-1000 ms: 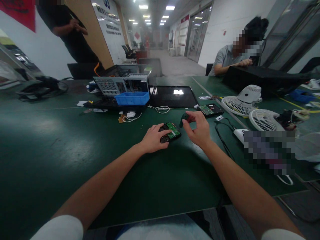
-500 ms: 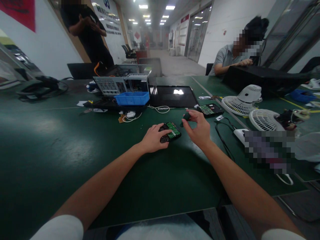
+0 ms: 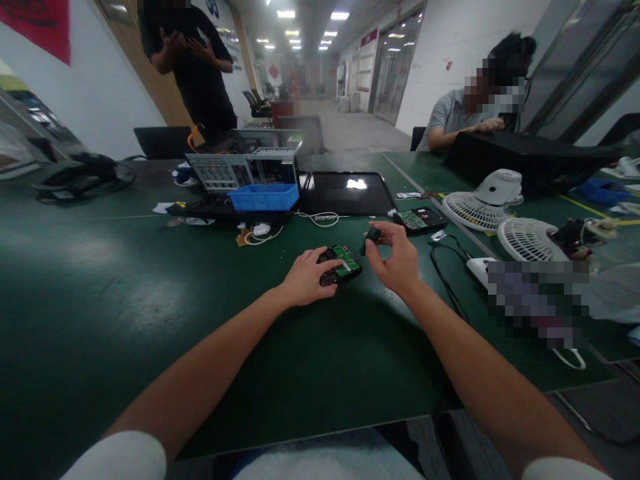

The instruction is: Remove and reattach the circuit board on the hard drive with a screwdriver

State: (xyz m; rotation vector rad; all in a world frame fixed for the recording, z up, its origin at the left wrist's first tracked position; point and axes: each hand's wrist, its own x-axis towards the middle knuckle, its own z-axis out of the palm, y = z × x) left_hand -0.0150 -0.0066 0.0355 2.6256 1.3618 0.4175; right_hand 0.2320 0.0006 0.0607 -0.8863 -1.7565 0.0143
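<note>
A hard drive (image 3: 349, 261) lies on the green table with its green circuit board facing up. My left hand (image 3: 309, 277) grips it from the left, the fingers across its far edge and face and the thumb on its near side. To the right, just above the tabletop, my right hand (image 3: 397, 257) pinches a short dark cylindrical object (image 3: 372, 235) between thumb and fingers. Its lower end is hard to make out against the table. A gap separates it from the drive. Behind my right hand rests a second hard drive (image 3: 423, 220), board up.
An opened computer case (image 3: 220, 172) and a blue tray (image 3: 265, 197) stand at the back left, beside a flat black panel (image 3: 350, 193). White fan parts (image 3: 475, 210), cables and a power strip (image 3: 480, 268) lie at right. One person stands behind; another sits by a black case (image 3: 520, 157).
My right hand has shifted very slightly, with the dark object still pinched. My left hand and the hard drive stay put. The standing person has moved right and their hands have parted.
</note>
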